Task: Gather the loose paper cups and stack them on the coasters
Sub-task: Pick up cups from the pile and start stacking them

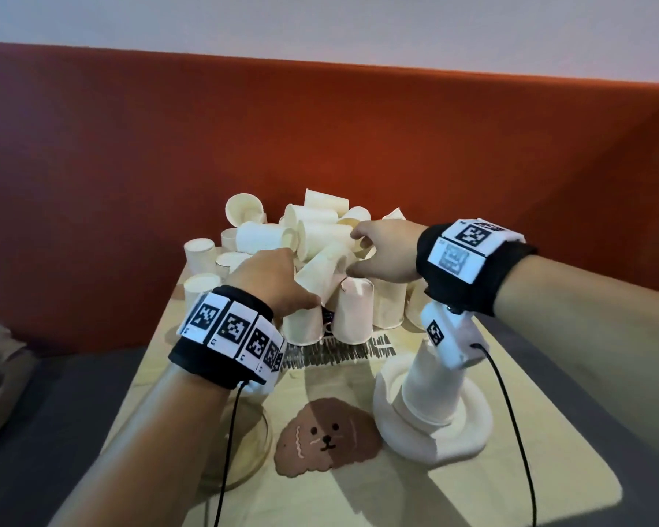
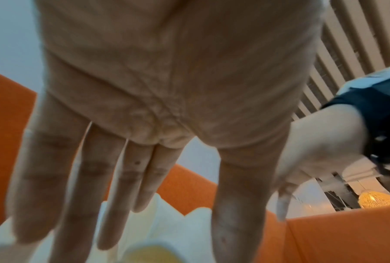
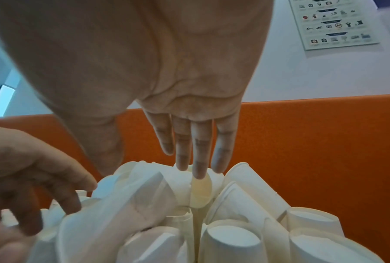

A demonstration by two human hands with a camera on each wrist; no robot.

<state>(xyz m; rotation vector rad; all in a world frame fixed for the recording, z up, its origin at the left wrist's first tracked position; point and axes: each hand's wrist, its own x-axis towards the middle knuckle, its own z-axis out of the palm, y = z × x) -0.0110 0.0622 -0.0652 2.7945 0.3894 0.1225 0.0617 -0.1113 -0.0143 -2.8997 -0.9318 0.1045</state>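
Observation:
A heap of white paper cups (image 1: pixel 312 230) lies at the back of the table, some upright, some tipped over. My left hand (image 1: pixel 278 283) reaches into the heap's front left with straight fingers (image 2: pixel 113 213) over the cups (image 2: pixel 171 224), holding nothing. My right hand (image 1: pixel 377 252) hovers over the heap's right side, its straight fingertips (image 3: pixel 198 170) touching a tilted cup (image 3: pixel 200 192). A stack of upside-down cups (image 1: pixel 430 389) stands on a white round coaster (image 1: pixel 468 439) near my right wrist.
A brown dog-shaped coaster (image 1: pixel 328 439) lies in the middle of the beige table mat (image 1: pixel 396 496). A pale round coaster (image 1: pixel 255 454) sits under my left forearm. An orange partition (image 1: pixel 320 138) stands right behind the heap. Cables hang from both wristbands.

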